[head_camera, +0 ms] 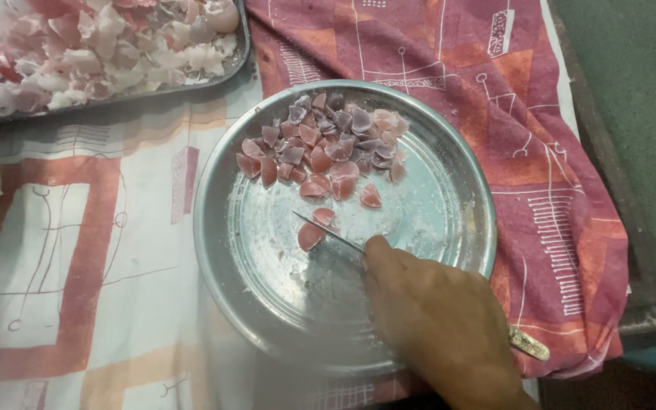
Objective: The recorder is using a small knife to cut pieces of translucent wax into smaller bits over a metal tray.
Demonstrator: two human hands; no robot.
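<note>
The right hand point(438, 323) comes in from about 5 o'clock of the view. Its grip is closed around a knife point(328, 231), with the forefinger stretched along the back of the blade; the pale handle end sticks out behind the hand, near the plate's edge. The thin blade lies low over a round metal plate point(449, 228) and points toward 10 o'clock. The left hand is not visible.

The blade tip sits between two pink onion pieces point(310, 235) near the middle of the plate, one on each side of the blade, both touching or almost touching it. A little farther, at about 12 o'clock on the plate, lies a heap of cut onion pieces point(324, 148), pink and purple, close together.

The plate stands on a cloth point(93, 250) with red, orange and white pattern. At 11 o'clock, beyond the plate, a metal tray point(238, 57) holds a pile of pale pink onion peels point(93, 53). At 9 o'clock, at the frame edge, a pale block is partly visible.
</note>
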